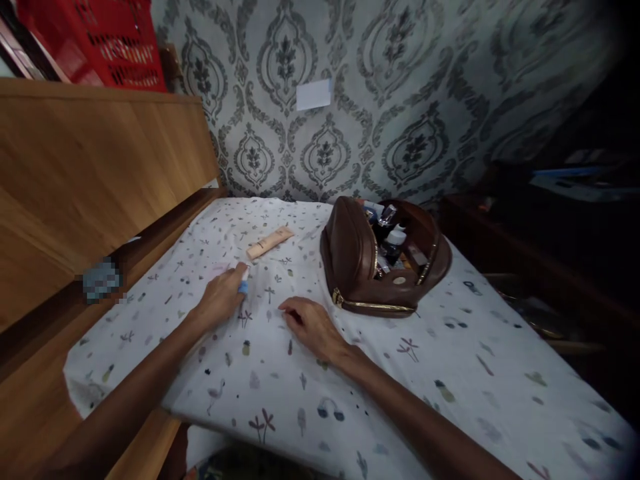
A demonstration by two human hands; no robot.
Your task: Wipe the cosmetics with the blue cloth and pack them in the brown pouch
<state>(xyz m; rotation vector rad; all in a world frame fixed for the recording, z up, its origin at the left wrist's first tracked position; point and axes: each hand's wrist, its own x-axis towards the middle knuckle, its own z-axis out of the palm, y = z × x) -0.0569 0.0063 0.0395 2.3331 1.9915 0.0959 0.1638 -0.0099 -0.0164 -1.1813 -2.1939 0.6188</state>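
Note:
My left hand (223, 293) is closed around a small white-and-blue item (243, 285), mostly hidden by the fingers, so its kind does not show. Just beyond that hand, a peach-coloured squeeze tube (270, 243) lies at a slant on the patterned cloth. My right hand (311, 327) hovers over or rests on the cloth, its fingers loosely curled with a gap to the thumb and nothing visible in them. To its right stands a brown toiletry bag (350, 250) with a gold zipper, unzipped at the top. Inside are several bottles, among them one with a white cap (397, 236).
A white cloth (280, 393) with small printed motifs covers the surface. Along the left runs a wooden panel (100, 167) with a red basket (100, 40) above it. Patterned wallpaper (325, 143) rises at the back. Dark furniture (550, 267) stands at the right.

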